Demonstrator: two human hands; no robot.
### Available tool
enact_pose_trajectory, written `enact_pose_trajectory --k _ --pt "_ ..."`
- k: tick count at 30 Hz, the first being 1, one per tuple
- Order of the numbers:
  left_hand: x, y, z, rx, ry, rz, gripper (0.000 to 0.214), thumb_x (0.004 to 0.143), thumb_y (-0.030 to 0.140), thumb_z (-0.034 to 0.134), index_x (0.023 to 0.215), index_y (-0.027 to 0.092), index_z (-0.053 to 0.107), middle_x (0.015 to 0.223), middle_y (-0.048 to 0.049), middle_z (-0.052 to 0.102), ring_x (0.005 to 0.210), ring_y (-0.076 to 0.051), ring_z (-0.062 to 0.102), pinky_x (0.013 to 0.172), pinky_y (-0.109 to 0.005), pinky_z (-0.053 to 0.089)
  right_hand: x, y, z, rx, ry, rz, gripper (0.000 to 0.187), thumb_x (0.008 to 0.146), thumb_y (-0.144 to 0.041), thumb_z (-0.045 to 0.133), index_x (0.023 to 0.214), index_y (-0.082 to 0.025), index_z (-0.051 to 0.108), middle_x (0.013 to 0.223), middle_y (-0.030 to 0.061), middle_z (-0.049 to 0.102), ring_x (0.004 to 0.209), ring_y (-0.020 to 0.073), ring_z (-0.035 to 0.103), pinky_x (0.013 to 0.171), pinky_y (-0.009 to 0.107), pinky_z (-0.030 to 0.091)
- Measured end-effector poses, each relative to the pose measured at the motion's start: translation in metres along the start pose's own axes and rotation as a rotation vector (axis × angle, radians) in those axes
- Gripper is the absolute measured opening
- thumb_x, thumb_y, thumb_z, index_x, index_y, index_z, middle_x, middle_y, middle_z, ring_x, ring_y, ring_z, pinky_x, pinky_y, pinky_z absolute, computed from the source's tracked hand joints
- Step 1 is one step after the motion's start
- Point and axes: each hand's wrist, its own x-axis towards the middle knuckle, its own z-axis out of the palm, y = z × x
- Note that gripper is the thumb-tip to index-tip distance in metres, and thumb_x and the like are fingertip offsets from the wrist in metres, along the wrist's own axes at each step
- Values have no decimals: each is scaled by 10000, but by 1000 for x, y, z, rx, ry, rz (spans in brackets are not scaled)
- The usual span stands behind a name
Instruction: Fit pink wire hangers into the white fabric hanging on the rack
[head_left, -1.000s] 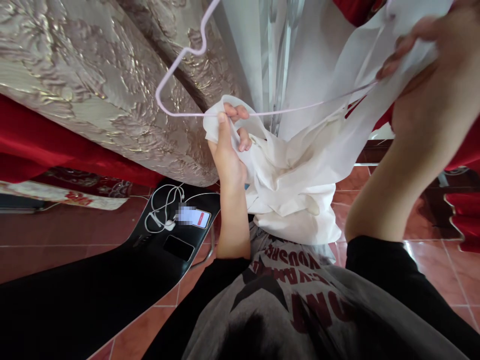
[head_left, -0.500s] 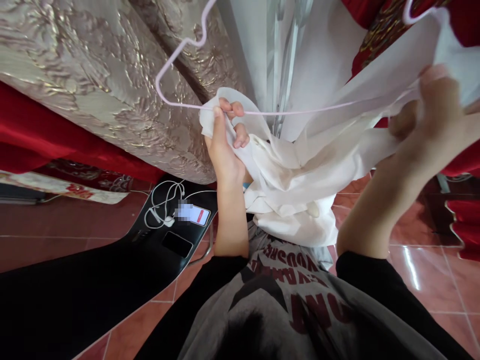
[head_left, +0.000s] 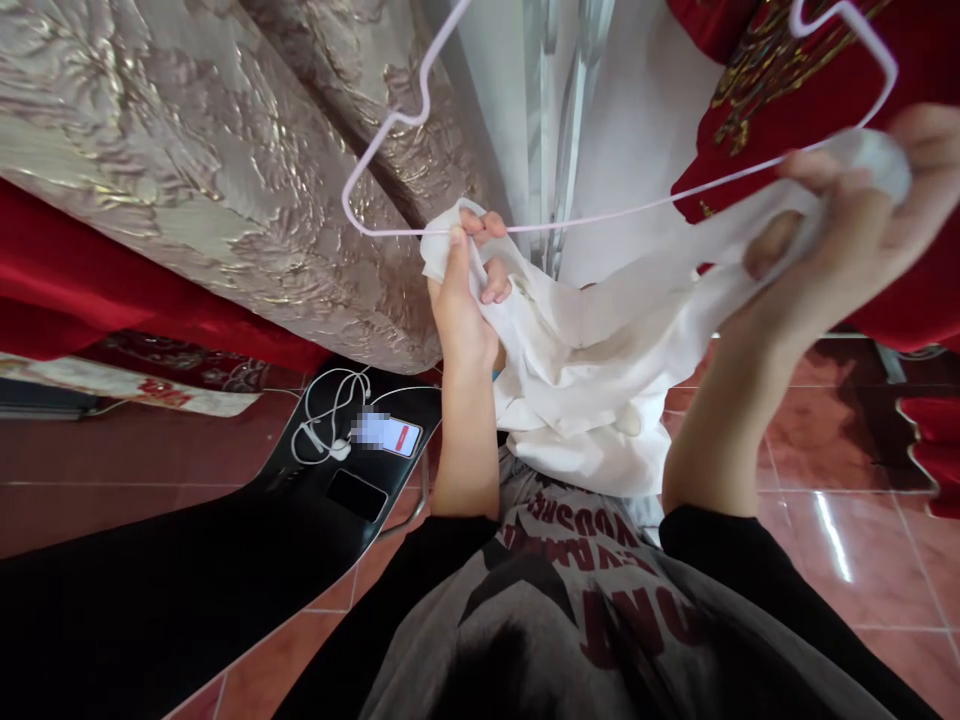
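A thin pale-lilac clothes hanger (head_left: 600,218) spans the upper middle, its bottom bar running between my hands. My left hand (head_left: 469,290) is closed around that bar near its left end and pinches white cloth (head_left: 577,350) against it. Blurred by motion, my right hand (head_left: 862,220) grips the cloth's other end beside the hanger's right corner. The cloth sags in folds between both hands and hangs down to my lap. The hanger's right shoulder shows bare. The hanger's top is cut off by the frame edge.
Embossed beige-gold fabric (head_left: 187,150) hangs at the left, red fabric (head_left: 810,100) with gold decoration at the right. A metal stand (head_left: 559,130) rises between them. A black chair (head_left: 225,560) on the left holds a lit phone (head_left: 397,437), a dark phone (head_left: 358,494) and white cables (head_left: 330,400).
The white cloth has come off the hanger's right end, leaving that shoulder uncovered. My right hand has shifted with the cloth's end. My left hand and the hanger have moved slightly right.
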Motion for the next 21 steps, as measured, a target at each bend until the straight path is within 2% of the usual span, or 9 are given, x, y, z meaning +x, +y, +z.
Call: enact_pose_trajectory --k 2,3,5,7,9,12,17,19,21 --pt "-1 0 1 62 27 -10 302 1069 221 369 844 201 570 885 -13 584 409 -73 151 420 -265 147 -12 10 25 7 -176 -201 266 926 -112 468 1092 -251 622 1079 13 541 1011 93 624 605 166 520" --pt "-2 0 2 107 49 -13 288 1063 239 386 844 208 571 899 -14 599 407 -77 167 416 -268 164 -16 16 34 -31 -276 -261 263 952 -155 478 1155 -264 604 1166 21 515 1099 118 595 725 225 584" --pt "-5 1 3 182 91 -15 247 1048 268 429 860 221 582 944 -11 628 411 -84 218 425 -270 206 -22 28 43 -192 -480 -245 246 1007 -271 443 1239 -269 524 1267 31 482 1087 123 587 836 285 596" --pt "-7 2 4 208 108 -15 221 1039 267 448 889 226 605 989 -7 657 417 -85 254 445 -270 229 -25 37 44 -387 -600 -127 250 1033 -397 379 1208 -248 478 1253 46 515 909 105 604 804 288 567" --pt "-8 3 1 217 104 -32 204 1027 252 460 933 224 639 1032 -15 689 420 -81 265 453 -266 231 -26 41 41 -506 -600 -58 324 1021 -507 355 1137 -228 473 1203 69 550 878 122 585 854 308 538" --pt "-4 11 -14 262 138 -89 137 957 232 547 963 211 682 1089 -38 721 441 -85 305 442 -247 264 -24 40 36 -532 -565 -70 403 989 -593 358 1094 -223 478 1172 102 551 1089 181 538 962 329 496" --pt "13 40 -54 315 287 -91 183 855 188 528 875 179 710 1008 -52 742 509 -97 360 493 -226 354 -15 39 31 -540 -584 -117 301 1000 -503 389 1061 -236 513 1091 81 567 1033 169 529 939 298 482" --pt "20 58 -58 325 274 -81 222 841 213 510 880 162 722 986 -78 746 524 -112 363 503 -235 373 -13 40 31 -540 -582 -152 268 1005 -451 389 1047 -225 527 1046 72 571 993 164 539 919 300 486" --pt "27 76 -48 295 269 -83 251 854 208 489 897 132 724 958 -107 744 534 -127 388 503 -244 394 -14 40 31 -531 -587 -165 235 1002 -419 399 1029 -224 527 1022 63 573 960 159 549 895 301 491"
